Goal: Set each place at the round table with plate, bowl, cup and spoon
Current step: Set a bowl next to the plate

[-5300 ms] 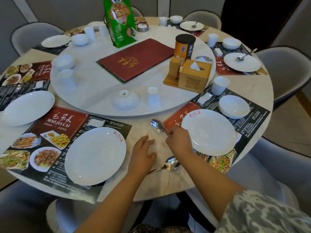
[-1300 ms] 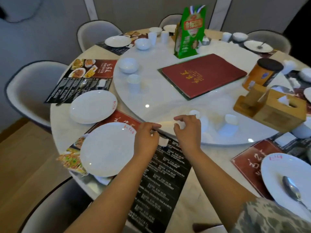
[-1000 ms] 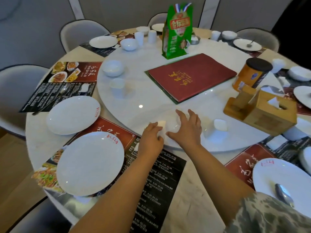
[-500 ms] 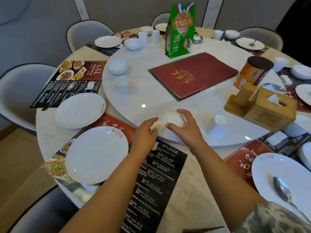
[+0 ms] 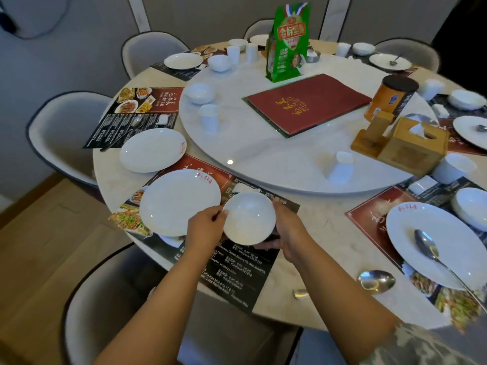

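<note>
A white bowl (image 5: 249, 218) is upright above the dark placemat (image 5: 237, 270) of the near place. My left hand (image 5: 207, 229) grips its left rim and my right hand (image 5: 288, 233) grips its right side. Just left of the bowl lies a white plate (image 5: 179, 201). An upside-down white cup (image 5: 341, 167) stands on the near edge of the turntable (image 5: 263, 143). To the right, a plate (image 5: 434, 241) carries a spoon (image 5: 429, 248), with a bowl (image 5: 471, 208) behind it. A loose spoon (image 5: 375, 280) lies on the table edge.
The turntable holds a red menu (image 5: 308, 101), a green bag (image 5: 286, 43), an orange canister (image 5: 392, 101), a wooden tissue box (image 5: 411, 146), another bowl (image 5: 199, 93) and cup (image 5: 209, 117). A second plate (image 5: 152, 150) lies further left. Grey chairs ring the table.
Both hands took the overturned bowl from the turntable's near edge, turned it upright and brought it towards me over the placemat beside the plate.
</note>
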`<state>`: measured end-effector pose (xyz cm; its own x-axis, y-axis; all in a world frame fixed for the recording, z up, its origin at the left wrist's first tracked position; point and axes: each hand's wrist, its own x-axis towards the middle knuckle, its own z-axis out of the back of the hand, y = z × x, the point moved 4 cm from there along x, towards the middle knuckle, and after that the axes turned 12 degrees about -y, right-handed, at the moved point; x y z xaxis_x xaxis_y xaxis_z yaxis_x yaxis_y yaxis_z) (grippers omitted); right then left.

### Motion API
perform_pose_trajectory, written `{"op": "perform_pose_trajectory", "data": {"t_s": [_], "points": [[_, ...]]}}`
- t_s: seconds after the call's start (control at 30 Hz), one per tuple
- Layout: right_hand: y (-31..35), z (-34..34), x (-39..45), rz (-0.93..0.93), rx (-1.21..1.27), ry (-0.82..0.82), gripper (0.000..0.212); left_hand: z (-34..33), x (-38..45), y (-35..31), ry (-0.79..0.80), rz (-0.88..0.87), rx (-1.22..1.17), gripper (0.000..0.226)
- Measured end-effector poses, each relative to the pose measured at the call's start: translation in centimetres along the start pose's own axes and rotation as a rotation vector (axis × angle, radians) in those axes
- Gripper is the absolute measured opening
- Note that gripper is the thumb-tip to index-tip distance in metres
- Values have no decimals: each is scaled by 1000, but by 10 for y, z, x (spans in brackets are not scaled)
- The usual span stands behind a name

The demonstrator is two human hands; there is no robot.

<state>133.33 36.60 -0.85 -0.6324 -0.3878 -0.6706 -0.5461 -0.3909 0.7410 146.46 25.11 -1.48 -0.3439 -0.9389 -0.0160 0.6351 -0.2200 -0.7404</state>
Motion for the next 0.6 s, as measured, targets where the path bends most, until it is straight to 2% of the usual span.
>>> {"op": "perform_pose_trajectory", "data": {"t_s": [0.33,0.6], "points": [[-42,-10,2,-24,-5,-66,37,8,-18,22,61,111,37,33],[-43,-10,0,-4,12,-120,35,11,-25,18,12,-10,166,28]]}}
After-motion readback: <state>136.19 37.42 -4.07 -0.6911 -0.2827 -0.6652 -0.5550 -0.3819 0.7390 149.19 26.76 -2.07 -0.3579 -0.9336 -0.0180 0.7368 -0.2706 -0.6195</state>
